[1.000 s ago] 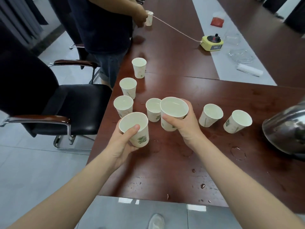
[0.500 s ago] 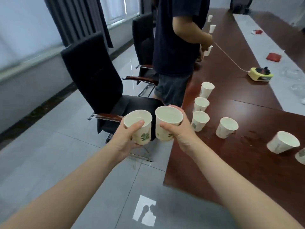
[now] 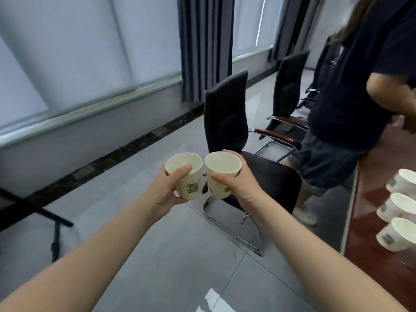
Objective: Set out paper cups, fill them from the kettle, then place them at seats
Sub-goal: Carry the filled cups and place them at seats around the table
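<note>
My left hand (image 3: 167, 189) grips a white paper cup (image 3: 188, 176) with a green logo, held upright over the grey floor. Right beside it my right hand (image 3: 242, 184) grips a second paper cup (image 3: 221, 174) of the same kind. The two cups nearly touch, and both hold liquid. Three more paper cups (image 3: 399, 207) stand at the left edge of the dark red table (image 3: 369, 239), at the far right of the view. The kettle is out of view.
A black office chair (image 3: 227, 122) stands just beyond the cups, a second chair (image 3: 289, 86) behind it. A person in a dark shirt and shorts (image 3: 351, 91) stands at the table's edge. Dark curtains (image 3: 204, 41) and a window wall lie to the left; a black stand leg (image 3: 55, 233) is at lower left.
My view has swung left, away from the table. Both cups, lifted off the table a second ago, now hang over the floor in front of the chair.
</note>
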### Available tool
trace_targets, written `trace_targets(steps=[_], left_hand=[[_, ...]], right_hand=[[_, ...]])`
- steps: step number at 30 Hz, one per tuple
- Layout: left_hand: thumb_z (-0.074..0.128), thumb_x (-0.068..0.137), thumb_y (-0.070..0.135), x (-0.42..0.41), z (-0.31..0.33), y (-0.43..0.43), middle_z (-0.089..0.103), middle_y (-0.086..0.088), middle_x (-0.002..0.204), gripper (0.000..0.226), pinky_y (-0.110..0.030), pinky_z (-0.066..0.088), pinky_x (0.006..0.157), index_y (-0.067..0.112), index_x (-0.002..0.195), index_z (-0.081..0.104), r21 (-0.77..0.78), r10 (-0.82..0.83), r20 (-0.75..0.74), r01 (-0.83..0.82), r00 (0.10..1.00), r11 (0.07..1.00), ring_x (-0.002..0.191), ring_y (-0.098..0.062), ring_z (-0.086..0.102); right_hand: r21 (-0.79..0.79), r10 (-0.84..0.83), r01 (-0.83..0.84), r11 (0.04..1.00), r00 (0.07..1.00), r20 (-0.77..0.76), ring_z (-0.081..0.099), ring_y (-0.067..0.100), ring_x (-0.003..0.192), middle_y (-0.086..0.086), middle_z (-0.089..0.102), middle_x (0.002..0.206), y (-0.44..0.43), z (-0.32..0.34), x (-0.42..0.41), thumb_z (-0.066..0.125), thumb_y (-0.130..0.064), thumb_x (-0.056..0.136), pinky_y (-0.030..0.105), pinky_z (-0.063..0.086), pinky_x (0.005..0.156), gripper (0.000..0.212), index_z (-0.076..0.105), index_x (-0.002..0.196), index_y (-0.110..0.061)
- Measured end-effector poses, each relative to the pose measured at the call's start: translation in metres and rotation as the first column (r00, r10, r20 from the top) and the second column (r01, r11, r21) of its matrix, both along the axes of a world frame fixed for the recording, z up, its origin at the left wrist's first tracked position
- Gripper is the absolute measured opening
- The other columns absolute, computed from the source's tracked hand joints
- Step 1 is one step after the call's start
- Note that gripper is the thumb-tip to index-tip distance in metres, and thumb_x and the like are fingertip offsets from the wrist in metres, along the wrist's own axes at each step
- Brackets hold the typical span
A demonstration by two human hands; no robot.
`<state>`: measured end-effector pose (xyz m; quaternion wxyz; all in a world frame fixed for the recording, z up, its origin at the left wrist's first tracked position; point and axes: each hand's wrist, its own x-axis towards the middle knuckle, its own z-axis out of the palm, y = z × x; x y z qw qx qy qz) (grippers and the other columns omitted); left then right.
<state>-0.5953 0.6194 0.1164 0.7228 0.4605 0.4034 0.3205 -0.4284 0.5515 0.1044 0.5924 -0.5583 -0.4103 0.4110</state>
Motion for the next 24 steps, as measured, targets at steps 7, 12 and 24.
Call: trace_targets(steps=[7, 12, 24], left_hand=[[0.062, 0.087, 0.024, -0.051, -0.002, 0.114, 0.052, 0.004, 0.110, 0.030, -0.056, 0.046, 0.090, 0.033, 0.112, 0.047, -0.026, 0.183, -0.012, -0.183, 0.983, 0.983, 0.110, -0.026, 0.048], [0.073, 0.072, 0.029, -0.070, -0.006, 0.219, 0.054, 0.002, 0.114, 0.053, -0.043, 0.052, 0.068, 0.031, 0.119, 0.048, -0.008, 0.213, 0.001, -0.213, 0.977, 0.977, 0.108, -0.022, 0.052], [0.078, 0.044, 0.044, -0.090, 0.008, 0.456, 0.058, -0.002, 0.119, 0.073, -0.043, 0.054, 0.067, 0.034, 0.112, 0.054, -0.009, 0.226, -0.015, -0.226, 0.974, 0.974, 0.110, -0.024, 0.056]], right_hand=[[0.001, 0.121, -0.121, 0.993, 0.993, 0.007, 0.056, 0.018, 0.109, -0.003, 0.060, 0.115, 0.135, 0.000, -0.036, 0.080, -0.032, 0.056, 0.031, 0.047, 0.088, 0.066, 0.048, 0.114, -0.035], [-0.008, 0.194, -0.195, 0.981, 0.980, -0.042, 0.056, 0.015, 0.106, -0.005, 0.060, 0.114, 0.252, -0.007, -0.050, 0.082, -0.034, 0.053, 0.032, 0.048, 0.083, 0.071, 0.049, 0.115, -0.035], [-0.062, 0.169, -0.173, 0.983, 0.983, -0.064, 0.054, 0.017, 0.108, -0.005, 0.059, 0.115, 0.487, -0.001, -0.044, 0.083, -0.035, 0.050, 0.035, 0.046, 0.086, 0.075, 0.051, 0.117, -0.036]])
